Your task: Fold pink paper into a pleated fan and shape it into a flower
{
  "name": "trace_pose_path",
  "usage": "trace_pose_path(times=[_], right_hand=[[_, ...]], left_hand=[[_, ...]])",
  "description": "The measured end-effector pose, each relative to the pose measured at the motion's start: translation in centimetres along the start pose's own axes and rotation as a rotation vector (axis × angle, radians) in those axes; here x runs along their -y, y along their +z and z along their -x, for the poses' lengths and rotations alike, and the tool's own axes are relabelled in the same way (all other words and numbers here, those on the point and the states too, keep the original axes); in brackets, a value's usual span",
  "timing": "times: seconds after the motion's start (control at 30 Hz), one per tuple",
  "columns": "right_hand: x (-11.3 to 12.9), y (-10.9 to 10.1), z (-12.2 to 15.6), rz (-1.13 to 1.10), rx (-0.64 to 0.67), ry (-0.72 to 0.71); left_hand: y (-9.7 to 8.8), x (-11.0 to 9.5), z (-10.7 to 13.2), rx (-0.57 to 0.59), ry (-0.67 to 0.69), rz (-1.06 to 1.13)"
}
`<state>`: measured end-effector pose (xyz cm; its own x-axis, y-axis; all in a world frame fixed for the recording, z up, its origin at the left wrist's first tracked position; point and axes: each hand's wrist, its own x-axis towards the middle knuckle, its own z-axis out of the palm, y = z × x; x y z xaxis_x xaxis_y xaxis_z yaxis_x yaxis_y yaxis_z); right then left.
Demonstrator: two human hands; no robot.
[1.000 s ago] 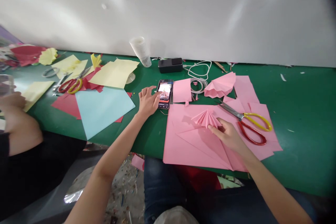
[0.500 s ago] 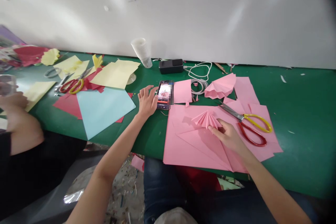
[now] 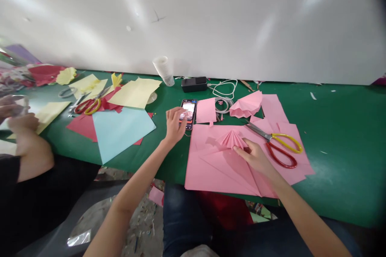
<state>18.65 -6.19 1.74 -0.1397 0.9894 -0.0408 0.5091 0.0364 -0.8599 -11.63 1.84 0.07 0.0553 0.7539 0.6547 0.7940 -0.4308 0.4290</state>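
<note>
My left hand (image 3: 175, 122) rests on the left edge of a lit phone (image 3: 189, 112) on the green table (image 3: 340, 136), its fingers spread and touching the screen. My right hand (image 3: 255, 156) lies on a large creased pink sheet (image 3: 223, 168) and pinches the lower tip of a small pleated pink paper fan (image 3: 231, 139). Red and yellow scissors (image 3: 279, 146) lie just right of that hand, on pink paper.
A bigger folded pink fan (image 3: 245, 105), a white cable (image 3: 224, 88), a black charger (image 3: 194, 84) and a stack of cups (image 3: 163, 70) stand behind. Blue (image 3: 122, 128), yellow and red sheets and other scissors (image 3: 87, 105) lie left. Another person's arm (image 3: 27, 144) is at far left.
The view has tilted up a little. My left hand has gone back onto the phone screen after lifting off it. My right hand keeps its hold on the small fan.
</note>
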Motion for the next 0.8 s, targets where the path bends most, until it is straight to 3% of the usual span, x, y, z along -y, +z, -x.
trace_pose_path(times=[0.03, 0.1, 0.2, 0.3, 0.4, 0.53, 0.8], right_hand=[[-0.1, 0.0, 0.0, 0.0, -0.007, -0.011], [-0.1, 0.1, -0.1, -0.021, -0.024, -0.024], [0.1, 0.1, -0.1, -0.065, -0.035, -0.025], [0.1, 0.0, -0.1, -0.101, -0.043, -0.008], [0.0, -0.1, -0.1, -0.132, -0.047, -0.001], [0.1, 0.0, 0.0, -0.17, -0.004, 0.02], [-0.2, 0.1, 0.0, -0.181, -0.004, 0.028]], left_hand=[[0.3, -1.3, -0.1, 0.05, 0.013, 0.057], [1.1, -4.1, -0.2, 0.256, 0.051, 0.231], [2.6, -8.4, -0.2, 0.531, -0.032, 0.484], [4.1, -11.5, 0.3, 0.667, -0.154, 0.675], [4.7, -12.7, 0.9, 0.638, -0.257, 0.76], [4.5, -12.6, 1.5, 0.584, -0.336, 0.841], [4.4, -12.5, 1.4, 0.579, -0.358, 0.85]])
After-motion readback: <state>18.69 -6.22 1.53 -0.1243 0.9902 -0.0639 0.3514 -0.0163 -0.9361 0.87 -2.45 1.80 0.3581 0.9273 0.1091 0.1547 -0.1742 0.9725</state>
